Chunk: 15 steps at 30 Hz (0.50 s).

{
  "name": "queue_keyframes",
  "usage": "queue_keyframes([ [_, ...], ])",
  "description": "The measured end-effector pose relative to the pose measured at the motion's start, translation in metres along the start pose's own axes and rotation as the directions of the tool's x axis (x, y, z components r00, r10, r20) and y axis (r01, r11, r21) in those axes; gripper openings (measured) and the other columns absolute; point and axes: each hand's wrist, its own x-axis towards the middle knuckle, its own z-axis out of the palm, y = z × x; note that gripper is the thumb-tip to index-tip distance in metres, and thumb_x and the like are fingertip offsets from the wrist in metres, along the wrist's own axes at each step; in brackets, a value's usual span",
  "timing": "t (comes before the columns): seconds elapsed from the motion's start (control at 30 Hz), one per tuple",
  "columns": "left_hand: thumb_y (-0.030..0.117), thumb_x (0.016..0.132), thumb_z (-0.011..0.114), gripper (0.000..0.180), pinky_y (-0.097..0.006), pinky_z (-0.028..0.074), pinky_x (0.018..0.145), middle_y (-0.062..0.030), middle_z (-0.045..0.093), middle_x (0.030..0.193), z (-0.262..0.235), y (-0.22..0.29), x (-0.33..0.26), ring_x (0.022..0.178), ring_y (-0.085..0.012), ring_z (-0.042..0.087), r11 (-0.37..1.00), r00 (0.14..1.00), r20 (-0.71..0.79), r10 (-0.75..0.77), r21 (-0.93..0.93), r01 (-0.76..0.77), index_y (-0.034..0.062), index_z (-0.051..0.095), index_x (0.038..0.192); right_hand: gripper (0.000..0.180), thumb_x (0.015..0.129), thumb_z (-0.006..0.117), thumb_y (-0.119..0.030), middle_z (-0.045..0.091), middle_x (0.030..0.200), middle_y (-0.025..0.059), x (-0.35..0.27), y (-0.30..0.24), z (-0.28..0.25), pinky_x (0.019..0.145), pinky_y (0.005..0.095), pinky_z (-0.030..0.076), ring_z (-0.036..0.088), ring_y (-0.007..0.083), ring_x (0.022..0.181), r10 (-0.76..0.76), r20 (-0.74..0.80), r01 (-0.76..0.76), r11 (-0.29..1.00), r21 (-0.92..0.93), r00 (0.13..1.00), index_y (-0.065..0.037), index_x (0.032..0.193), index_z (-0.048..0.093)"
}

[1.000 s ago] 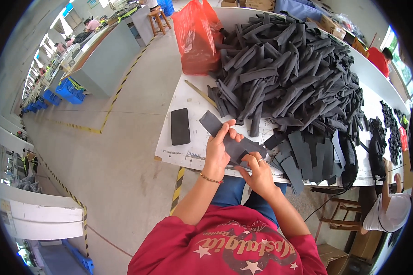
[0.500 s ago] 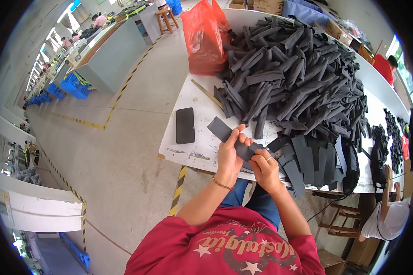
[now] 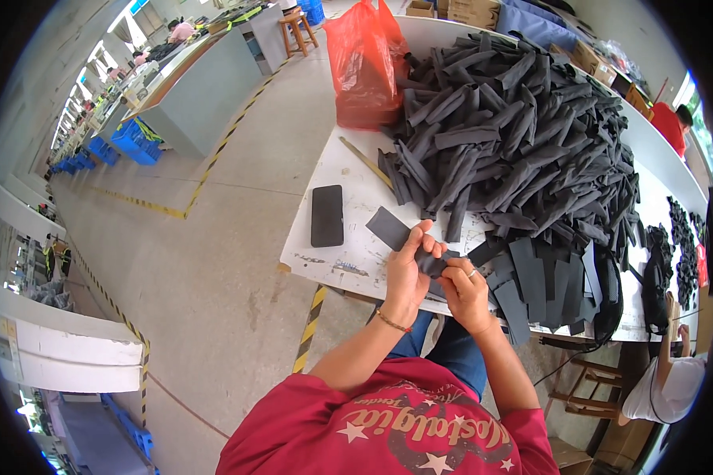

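Note:
My left hand (image 3: pixel 409 267) and my right hand (image 3: pixel 465 290) both grip a flat dark grey strip (image 3: pixel 391 228) at the near edge of the white table (image 3: pixel 345 166). The strip's free end sticks out to the left above the table. Behind my hands a big heap of the same dark strips (image 3: pixel 515 134) covers most of the table. A few flat strips (image 3: pixel 535 279) lie side by side to the right of my right hand.
A black phone (image 3: pixel 327 215) lies on the table left of my hands. A thin wooden stick (image 3: pixel 366 161) rests near the heap, and a red plastic bag (image 3: pixel 365 62) stands at the far left corner. A person in white (image 3: pixel 664 386) sits at the right.
My hands have drawn closer together on the strip, and the strip has been folded or turned so less of it shows between them.

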Motion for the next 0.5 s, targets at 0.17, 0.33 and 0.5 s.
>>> queue_keyframes([
  [0.17, 0.023, 0.099, 0.055, 0.03, -0.035, 0.046, 0.087, -0.0007, 0.05, 0.072, -0.004, -0.001, 0.002, 0.069, -0.015, 0.051, 0.999, 1.0, 0.001, 0.0, -0.034, 0.0, -0.0034, 0.057, 0.114, 0.023, 0.071, 0.07, 0.008, 0.059, 0.092, 0.012, 0.0, 0.0, -0.001, 0.063, 0.0377, 0.049, 0.06, 0.0311, 0.076, 0.002, 0.004, -0.002, 1.0, -0.003, 1.0, -0.001, 0.087, 0.057],
  [0.33, 0.023, 0.099, 0.054, 0.031, -0.036, 0.048, 0.086, -0.0032, 0.057, 0.076, -0.006, -0.002, 0.004, 0.076, -0.0191, 0.057, 1.0, 1.0, 0.004, 0.005, 0.001, -0.005, -0.0027, 0.057, 0.117, 0.019, 0.076, 0.071, 0.003, 0.059, 0.1, 0.0111, -0.007, -0.006, -0.001, 0.069, 0.031, 0.05, 0.061, 0.021, 0.077, 0.375, 0.064, -0.379, 0.894, 0.24, 0.925, 0.001, 0.089, 0.057],
  [0.5, 0.027, 0.099, 0.054, 0.034, -0.04, 0.048, 0.09, -0.0081, 0.065, 0.084, -0.002, 0.004, 0.006, 0.091, -0.0259, 0.065, 0.99, 0.997, -0.021, 0.077, 0.117, -0.074, -0.0009, 0.057, 0.119, 0.011, 0.085, 0.069, -0.003, 0.051, 0.102, 0.0034, -0.009, -0.011, 0.028, 0.072, 0.0222, 0.043, 0.05, 0.0083, 0.085, 0.609, -0.173, -0.464, 0.732, 0.498, 0.774, 0.0, 0.087, 0.059],
])
